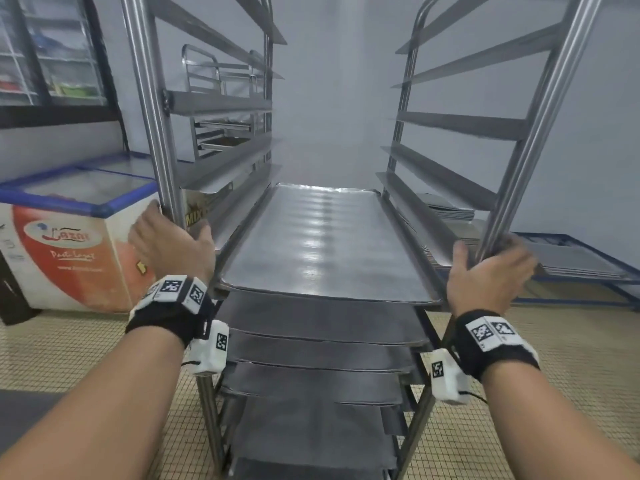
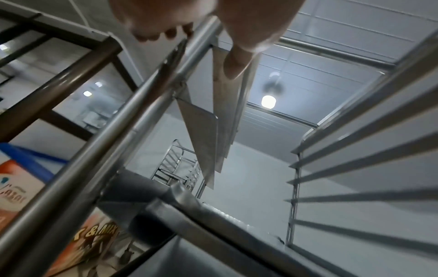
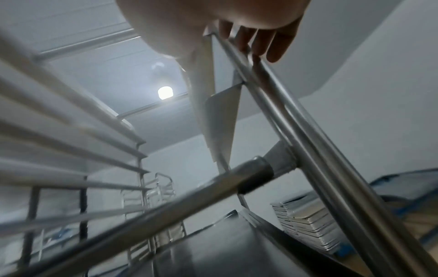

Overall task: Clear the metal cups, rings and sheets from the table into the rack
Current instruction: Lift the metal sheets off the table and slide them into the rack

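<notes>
We stand at the rack [image 1: 152, 109], which fills the middle of the head view. Our left hand [image 1: 169, 242] curls around its left upright post at center left, and our right hand [image 1: 491, 271] wraps the right post at center right. Metal sheets [image 1: 318, 244] lie on the runners between our hands, stacked level below level. A chest freezer [image 1: 69, 230] sits at the left edge.

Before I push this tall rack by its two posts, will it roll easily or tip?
Probably heavy low down: the sheets fill only the lower slots of the rack, which likely resists tipping. Both hands, left and right, hold it about mid-height, so a push seems steady. No wheels show, so rolling is uncertain.
</notes>
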The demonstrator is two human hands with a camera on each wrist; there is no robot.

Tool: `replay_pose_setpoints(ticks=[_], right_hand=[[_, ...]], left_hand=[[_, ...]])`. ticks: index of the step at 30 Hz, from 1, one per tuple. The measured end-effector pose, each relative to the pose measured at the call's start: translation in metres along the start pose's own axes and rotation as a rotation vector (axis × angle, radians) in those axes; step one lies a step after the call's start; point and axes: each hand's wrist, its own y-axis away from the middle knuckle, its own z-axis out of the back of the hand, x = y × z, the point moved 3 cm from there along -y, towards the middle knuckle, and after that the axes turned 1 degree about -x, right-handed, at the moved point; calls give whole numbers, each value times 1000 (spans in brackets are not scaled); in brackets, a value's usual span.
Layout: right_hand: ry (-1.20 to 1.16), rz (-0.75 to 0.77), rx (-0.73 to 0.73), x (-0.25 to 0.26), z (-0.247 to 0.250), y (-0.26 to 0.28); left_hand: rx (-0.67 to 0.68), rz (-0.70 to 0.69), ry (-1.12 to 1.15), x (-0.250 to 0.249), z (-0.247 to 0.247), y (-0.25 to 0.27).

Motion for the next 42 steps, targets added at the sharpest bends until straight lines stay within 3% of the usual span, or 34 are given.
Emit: replay_pose_setpoints(ticks=[4,15,22,42], right_hand=[[-117,-43,49,-2,-11,-31],[-173,-109,-7,-12,-40,-50],[-140,-121,5,-8,-73,-65],[-226,-95,28,-6,-232,-126]], left_hand=[[64,68,46,5,-11,-23],[-23,-1,106,15,-47,-41],[-2,-15,170,10,-86,-57],[0,17,116,3,-242,-138]])
